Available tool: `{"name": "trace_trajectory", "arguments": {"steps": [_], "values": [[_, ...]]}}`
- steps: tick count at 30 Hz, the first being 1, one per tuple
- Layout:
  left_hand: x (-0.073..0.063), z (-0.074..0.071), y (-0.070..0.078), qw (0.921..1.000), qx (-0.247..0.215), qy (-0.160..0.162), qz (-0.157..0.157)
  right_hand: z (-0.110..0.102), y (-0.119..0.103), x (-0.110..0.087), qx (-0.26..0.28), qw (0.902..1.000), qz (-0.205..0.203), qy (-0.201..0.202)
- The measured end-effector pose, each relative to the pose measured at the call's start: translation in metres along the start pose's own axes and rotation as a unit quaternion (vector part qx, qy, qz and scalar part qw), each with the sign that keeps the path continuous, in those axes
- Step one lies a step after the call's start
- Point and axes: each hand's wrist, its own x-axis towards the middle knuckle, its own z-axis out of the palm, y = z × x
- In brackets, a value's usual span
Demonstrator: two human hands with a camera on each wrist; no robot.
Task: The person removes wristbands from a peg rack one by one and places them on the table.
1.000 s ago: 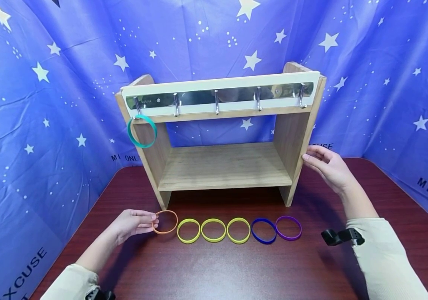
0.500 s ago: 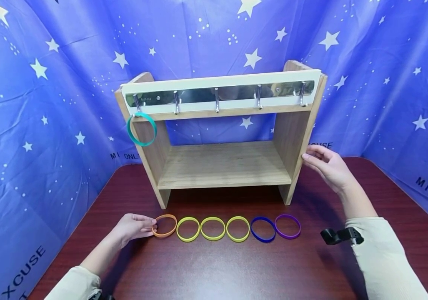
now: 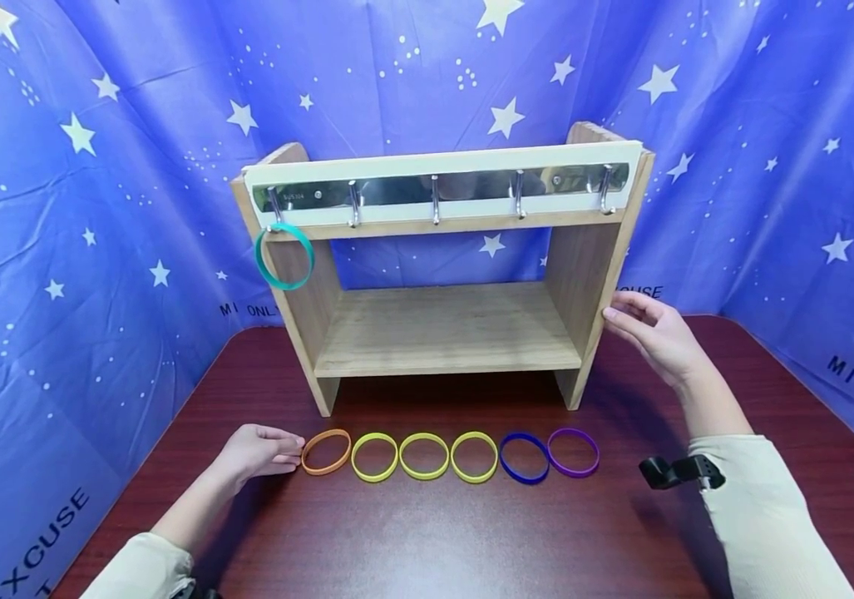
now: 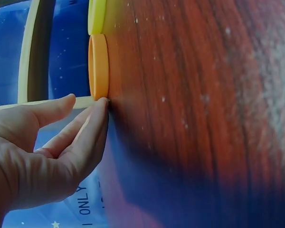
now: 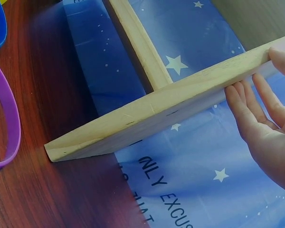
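An orange wristband (image 3: 322,473) lies on the table at the left end of a row of bands. My left hand (image 3: 258,453) is beside it, fingertips right at its left edge. In the left wrist view, the thumb stands apart from the fingers, with nothing between them. My right hand (image 3: 654,337) rests on the right side panel of a wooden shelf (image 3: 449,329). Its thumb is at the panel's front edge and its fingers touch the outer face, as the right wrist view shows. A teal wristband (image 3: 288,287) hangs from the leftmost hook of the metal hook rail (image 3: 397,191).
Right of the orange band lie three yellow wristbands (image 3: 424,477), a blue wristband (image 3: 524,480) and a purple wristband (image 3: 575,475), in front of the shelf. The dark red wooden table (image 3: 427,541) is enclosed by a blue star-patterned curtain (image 3: 427,91).
My left hand has lowered the orange wristband flat onto the table, let go of it and drawn slightly left. The right hand stays at the shelf panel.
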Motion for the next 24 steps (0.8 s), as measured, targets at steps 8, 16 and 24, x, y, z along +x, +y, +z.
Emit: {"name": "trace_trajectory", "arguments": {"steps": [8, 16, 24], "values": [[-0.003, -0.006, 0.004, 1.0, 0.001, -0.001, -0.006, 0.0, 0.0, -0.001, -0.003, 1.0, -0.004, -0.007], [-0.003, -0.012, 0.015, 1.0, -0.001, -0.003, 0.001, 0.0, -0.001, 0.0, -0.003, 0.9999, -0.005, -0.008], [-0.004, -0.014, 0.029, 0.9998, 0.001, -0.009, 0.019, 0.0, 0.0, 0.0, 0.007, 0.9998, -0.013, -0.015]]}}
